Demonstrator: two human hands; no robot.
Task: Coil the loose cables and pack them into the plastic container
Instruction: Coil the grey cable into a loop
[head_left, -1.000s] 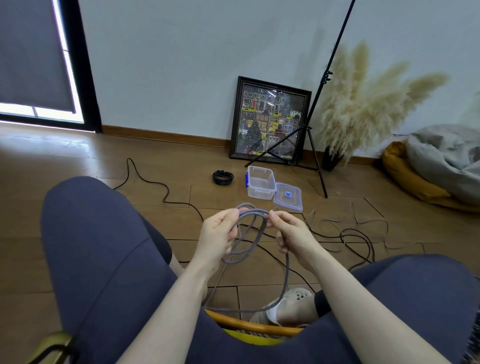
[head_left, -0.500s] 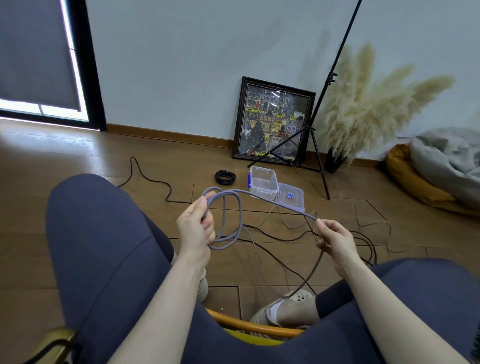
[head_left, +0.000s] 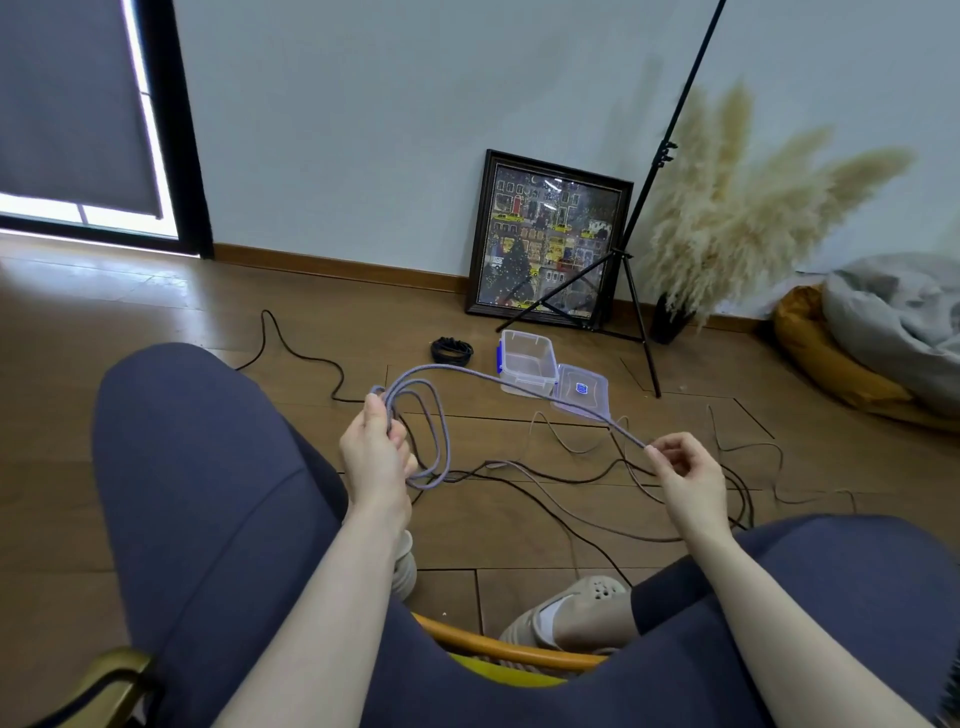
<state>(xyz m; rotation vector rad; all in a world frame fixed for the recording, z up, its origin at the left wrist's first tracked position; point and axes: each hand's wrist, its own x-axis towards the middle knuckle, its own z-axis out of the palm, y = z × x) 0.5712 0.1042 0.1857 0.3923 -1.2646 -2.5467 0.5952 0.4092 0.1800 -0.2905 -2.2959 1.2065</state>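
Note:
My left hand grips several loops of a grey-purple cable above my left thigh. From the loops the cable runs taut to the right, where my right hand pinches it between thumb and fingers. An open clear plastic container stands on the floor ahead, its lid lying beside it on the right. A coiled black cable lies just left of the container. Loose dark and pale cables sprawl over the floor between my knees and the container.
A long black cable trails off to the left over the wooden floor. A framed picture leans on the wall, with a black tripod and pampas grass beside it. A cushion with a grey blanket sits far right.
My hands have moved apart from a close hold over the coil. The right hand has slid out along the cable to the right, drawing a straight length from the loops in the left hand.

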